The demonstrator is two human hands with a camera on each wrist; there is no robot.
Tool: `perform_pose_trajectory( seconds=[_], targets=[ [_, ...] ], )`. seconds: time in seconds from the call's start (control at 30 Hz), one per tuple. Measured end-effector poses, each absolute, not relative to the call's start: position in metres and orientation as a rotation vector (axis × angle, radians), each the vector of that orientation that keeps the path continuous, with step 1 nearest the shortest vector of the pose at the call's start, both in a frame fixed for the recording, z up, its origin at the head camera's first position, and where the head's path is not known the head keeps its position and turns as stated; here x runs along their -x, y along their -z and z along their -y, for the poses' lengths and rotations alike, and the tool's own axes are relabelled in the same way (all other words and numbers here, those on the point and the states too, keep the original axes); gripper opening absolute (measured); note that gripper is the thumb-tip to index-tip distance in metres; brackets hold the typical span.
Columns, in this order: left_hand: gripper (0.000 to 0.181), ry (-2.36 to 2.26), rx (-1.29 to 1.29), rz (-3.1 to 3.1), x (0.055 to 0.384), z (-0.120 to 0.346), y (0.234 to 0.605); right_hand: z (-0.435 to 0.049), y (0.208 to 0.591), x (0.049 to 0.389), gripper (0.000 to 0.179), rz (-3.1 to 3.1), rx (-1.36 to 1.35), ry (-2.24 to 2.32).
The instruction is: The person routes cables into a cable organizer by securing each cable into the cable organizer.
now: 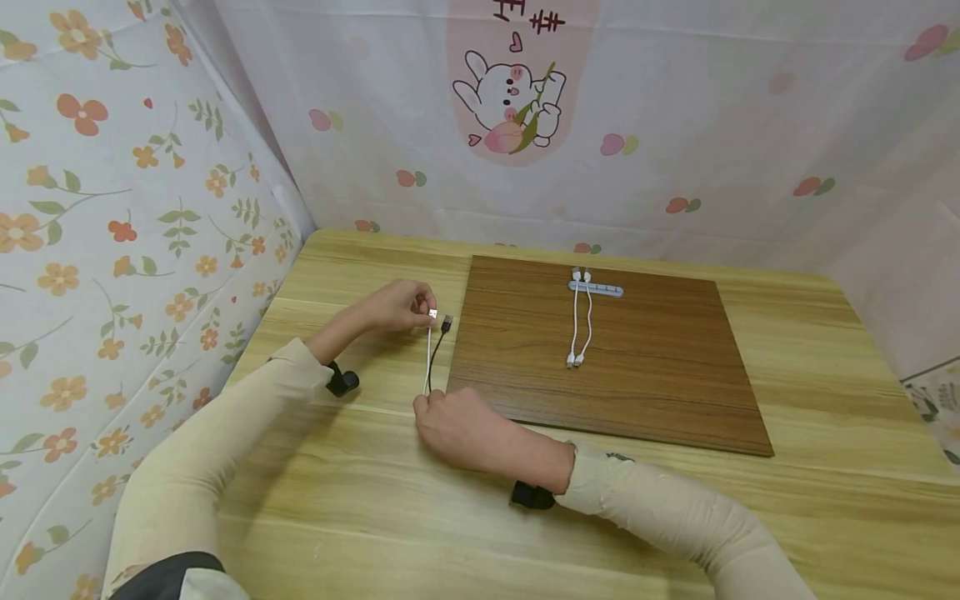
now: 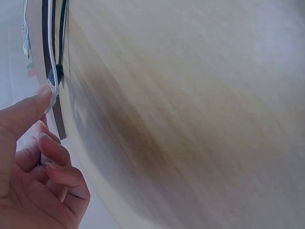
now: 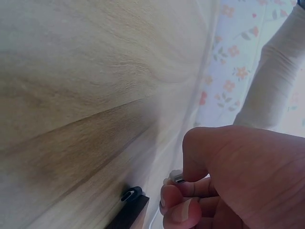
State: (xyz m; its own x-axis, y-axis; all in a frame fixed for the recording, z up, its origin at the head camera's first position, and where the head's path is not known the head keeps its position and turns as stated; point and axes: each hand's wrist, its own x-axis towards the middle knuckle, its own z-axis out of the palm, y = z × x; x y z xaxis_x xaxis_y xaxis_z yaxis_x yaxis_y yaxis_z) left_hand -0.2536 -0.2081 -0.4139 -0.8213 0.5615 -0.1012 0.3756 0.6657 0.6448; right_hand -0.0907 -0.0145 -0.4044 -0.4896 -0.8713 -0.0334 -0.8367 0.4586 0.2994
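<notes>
A white USB cable [image 1: 429,354] is stretched between my two hands at the board's left side. My left hand [image 1: 397,307] pinches its USB plug [image 2: 53,99] between thumb and fingers, the metal end showing above the fingertips. Near me, my right hand [image 1: 468,429] pinches the small plug [image 3: 176,176] at the other end. A black cable [image 1: 447,323] lies on the table just right of the white one, its USB plug pointing away from me. In the right wrist view its small black plug [image 3: 131,193] shows beside the board's edge.
A dark brown board [image 1: 660,367] lies on the light wooden table [image 1: 360,500]. Towards its far edge sits a pale blue cable-holder strip [image 1: 606,290]. Two white cables [image 1: 575,321] run from the strip's left end towards me. Patterned curtains [image 1: 360,100] hang behind and at left.
</notes>
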Motion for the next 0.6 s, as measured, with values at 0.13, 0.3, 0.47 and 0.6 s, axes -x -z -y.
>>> perform_pose_trajectory(
  seconds=[0.13, 0.3, 0.47, 0.6],
  targets=[
    [0.019, -0.902, -0.744, -2.587, 0.2547, 0.2071, 0.4131, 0.0117, 0.4039, 0.0913, 0.012, 2.579, -1.515, 0.409],
    [0.018, -0.906, -0.747, -2.592, 0.2552, 0.206, 0.4096, 0.0081, 0.4046, 0.093, 0.012, 2.553, -1.498, 0.4],
    [0.018, -0.903, -0.754, -2.604, 0.2555, 0.2048, 0.4068, 0.0058, 0.4041, 0.095, 0.012, 2.566, -1.477, 0.323],
    [0.017, -0.891, -0.755, -2.617, 0.2558, 0.2039, 0.4047, 0.0041, 0.4033, 0.0958, 0.011, 2.576, -1.478, 0.292]
  ],
)
